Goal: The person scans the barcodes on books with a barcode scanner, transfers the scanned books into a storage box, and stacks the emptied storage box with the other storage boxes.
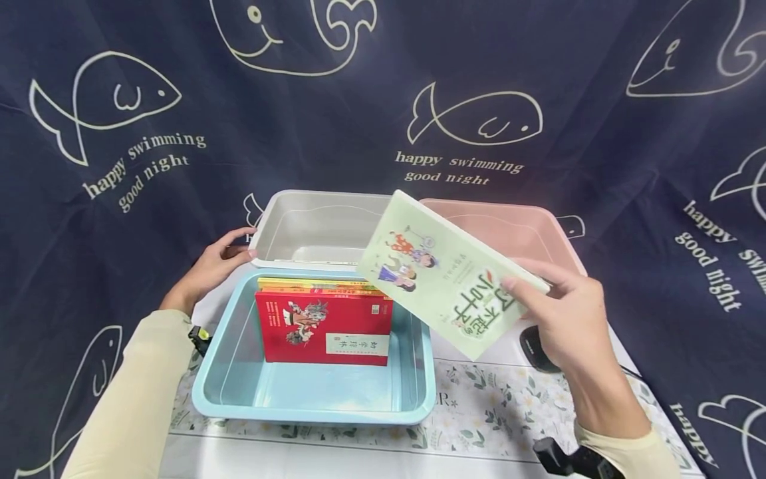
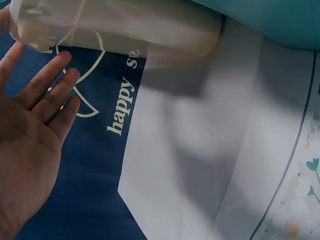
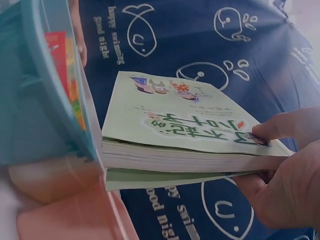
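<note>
My right hand [image 1: 571, 322] grips a pale green paperback book [image 1: 439, 273] by one end, thumb on the illustrated cover and fingers underneath. The book is tilted in the air between the blue bin [image 1: 206, 372] and the pink bin [image 1: 509, 229], overlapping the grey bin [image 1: 323, 223] in the head view. In the right wrist view its page block [image 3: 190, 157] faces the camera. My left hand [image 1: 209, 266] is at the grey bin's left rim, fingertips right against it; its fingers are mostly extended in the left wrist view.
A red book [image 1: 323, 326] stands on edge in the blue bin with several yellow-edged books behind it. A black device [image 1: 538, 349] with a cable lies on the table [image 1: 479, 412] to the right. Dark blue fish-print cloth [image 1: 359, 133] hangs behind the bins.
</note>
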